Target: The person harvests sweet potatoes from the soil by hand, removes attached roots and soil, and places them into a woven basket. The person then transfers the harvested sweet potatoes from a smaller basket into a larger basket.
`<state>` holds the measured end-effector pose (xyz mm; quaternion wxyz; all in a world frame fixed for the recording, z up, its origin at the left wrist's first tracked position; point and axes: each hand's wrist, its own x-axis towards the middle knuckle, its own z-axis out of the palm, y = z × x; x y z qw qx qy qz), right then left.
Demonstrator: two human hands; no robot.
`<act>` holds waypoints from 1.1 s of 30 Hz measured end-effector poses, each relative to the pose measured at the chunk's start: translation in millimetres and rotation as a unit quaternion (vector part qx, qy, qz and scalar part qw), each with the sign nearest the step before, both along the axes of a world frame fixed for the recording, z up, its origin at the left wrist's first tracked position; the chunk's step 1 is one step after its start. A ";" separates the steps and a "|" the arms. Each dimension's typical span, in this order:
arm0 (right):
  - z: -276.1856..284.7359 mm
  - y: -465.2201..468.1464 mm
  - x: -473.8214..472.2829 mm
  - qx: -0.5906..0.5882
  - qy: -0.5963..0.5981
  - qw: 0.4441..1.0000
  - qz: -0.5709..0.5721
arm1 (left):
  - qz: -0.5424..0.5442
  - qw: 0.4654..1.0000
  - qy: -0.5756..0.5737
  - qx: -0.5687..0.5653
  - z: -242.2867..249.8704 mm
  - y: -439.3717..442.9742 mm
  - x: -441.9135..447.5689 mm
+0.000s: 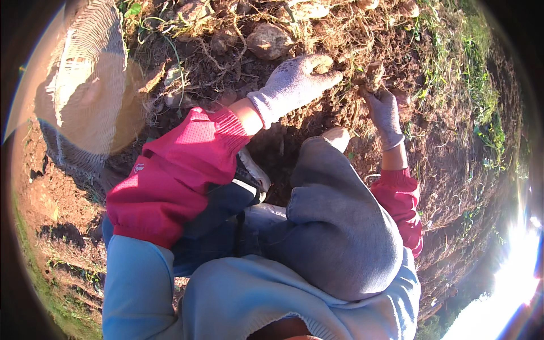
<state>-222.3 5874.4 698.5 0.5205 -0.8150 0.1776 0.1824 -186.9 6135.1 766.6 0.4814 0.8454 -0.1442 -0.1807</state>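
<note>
My left hand, in a pale knit work glove, reaches over the soil with thumb and fingers apart and nothing plainly between them. My right hand, gloved alike, grips a small soil-covered root clump with fine roots hanging about it. Just beyond my left hand lies a large brown tuber on the dirt. A reddish tuber sits partly hidden behind my right hand. More root-covered tubers lie along the top of the view.
A woven basket stands at the left, partly washed out by glare. Dry roots and vines cover the soil ahead. Green weeds grow at the right. My shoe tip and bent knees are close below my hands.
</note>
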 end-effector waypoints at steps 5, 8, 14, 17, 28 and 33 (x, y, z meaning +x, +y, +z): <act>63.7 84.3 3.8 -0.163 -0.184 0.956 0.158 | 0.065 0.947 0.157 -0.271 12.2 -5.8 -1.1; 93.9 105.9 8.2 0.045 -0.186 0.976 0.106 | 0.087 0.935 0.153 -0.309 24.1 13.5 6.7; 105.7 114.2 27.1 -0.019 -0.326 0.938 0.112 | -0.027 0.961 0.089 -0.261 24.4 34.8 16.4; 89.3 127.9 30.4 0.145 -0.261 0.954 -0.010 | -0.012 0.968 0.073 -0.238 20.3 34.1 13.8; 105.3 138.9 36.5 -0.101 -0.339 0.934 0.057 | 0.112 0.989 -0.066 -0.071 33.2 39.0 13.8; 104.4 141.0 41.5 -0.095 -0.331 0.938 0.040 | 0.089 0.982 0.017 -0.168 29.3 40.7 20.3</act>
